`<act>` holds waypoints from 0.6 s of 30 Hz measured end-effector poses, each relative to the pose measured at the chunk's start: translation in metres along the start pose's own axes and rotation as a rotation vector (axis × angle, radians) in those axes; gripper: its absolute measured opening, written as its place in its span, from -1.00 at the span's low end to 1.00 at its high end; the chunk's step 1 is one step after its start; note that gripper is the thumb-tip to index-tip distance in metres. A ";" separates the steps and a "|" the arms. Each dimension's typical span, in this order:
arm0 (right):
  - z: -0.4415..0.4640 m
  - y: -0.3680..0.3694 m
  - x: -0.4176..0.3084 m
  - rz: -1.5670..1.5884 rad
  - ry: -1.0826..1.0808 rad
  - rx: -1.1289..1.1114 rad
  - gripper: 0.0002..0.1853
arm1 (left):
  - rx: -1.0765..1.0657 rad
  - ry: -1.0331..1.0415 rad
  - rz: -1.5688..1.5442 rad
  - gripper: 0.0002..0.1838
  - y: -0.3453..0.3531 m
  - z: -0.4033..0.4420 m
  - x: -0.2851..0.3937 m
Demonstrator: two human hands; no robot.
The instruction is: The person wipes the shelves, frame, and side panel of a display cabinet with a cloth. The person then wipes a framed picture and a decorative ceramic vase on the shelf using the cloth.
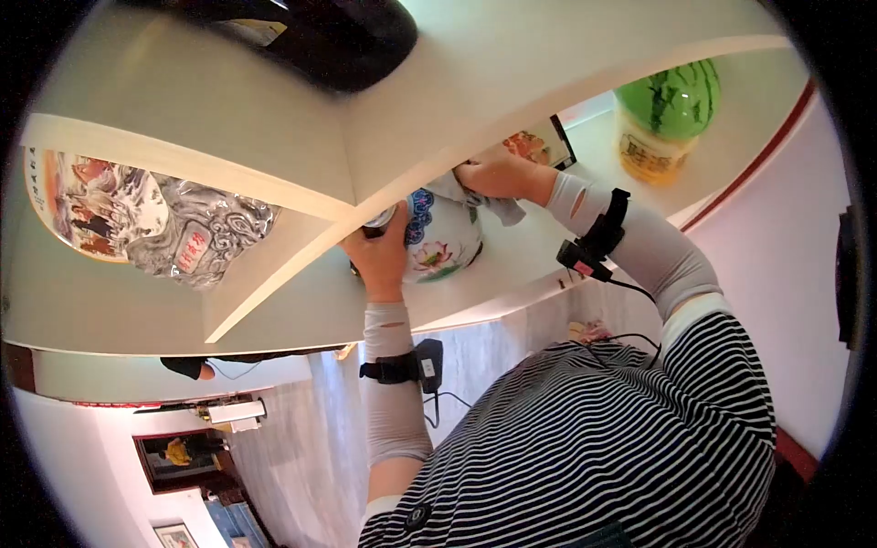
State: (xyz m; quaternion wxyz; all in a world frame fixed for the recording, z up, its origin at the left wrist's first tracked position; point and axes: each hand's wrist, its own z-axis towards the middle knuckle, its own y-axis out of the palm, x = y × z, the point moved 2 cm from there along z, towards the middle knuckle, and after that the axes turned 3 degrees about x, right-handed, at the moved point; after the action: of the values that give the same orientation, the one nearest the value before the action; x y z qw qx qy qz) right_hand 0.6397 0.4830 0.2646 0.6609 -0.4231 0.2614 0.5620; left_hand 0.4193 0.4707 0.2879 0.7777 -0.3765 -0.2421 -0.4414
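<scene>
A white porcelain jar (442, 245) with a painted pink lotus and a blue patterned band stands in a shelf compartment, partly hidden by the shelf edge. My left hand (382, 258) is closed around one end of it, beside a dark and silvery round part. A grey cloth (501, 209) is bunched in my right hand (501, 173) and pressed against the jar's other side. The fingertips of my right hand are partly covered by the shelf edge. Behind that hand is a dark-edged picture (541, 146) with orange-red shapes.
Cream shelf boards (274, 274) cross in front of me. A green-topped plastic jar (665, 123) is at the right. To the left are a round painted plate (91, 210) and a grey carved ornament (196, 233) in clear wrap. A dark glossy object (352, 41) sits above.
</scene>
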 end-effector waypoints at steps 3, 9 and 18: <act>-0.008 0.006 0.000 -0.090 -0.025 0.007 -0.68 | -0.059 -0.093 -0.104 -0.50 -0.008 0.004 -0.005; -0.046 0.004 0.005 0.030 0.076 0.126 -0.70 | -0.208 -0.147 -0.178 -0.53 -0.015 0.009 -0.015; -0.088 0.031 -0.015 -0.075 -0.235 0.355 -0.62 | -0.296 -0.186 -0.198 -0.52 -0.021 0.007 -0.018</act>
State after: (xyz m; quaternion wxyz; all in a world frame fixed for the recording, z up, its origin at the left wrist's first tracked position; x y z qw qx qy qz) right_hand 0.6177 0.4005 0.2244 0.7715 -0.2411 0.2615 0.5276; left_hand 0.3919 0.4789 0.2875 0.6410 -0.5001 -0.2813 -0.5098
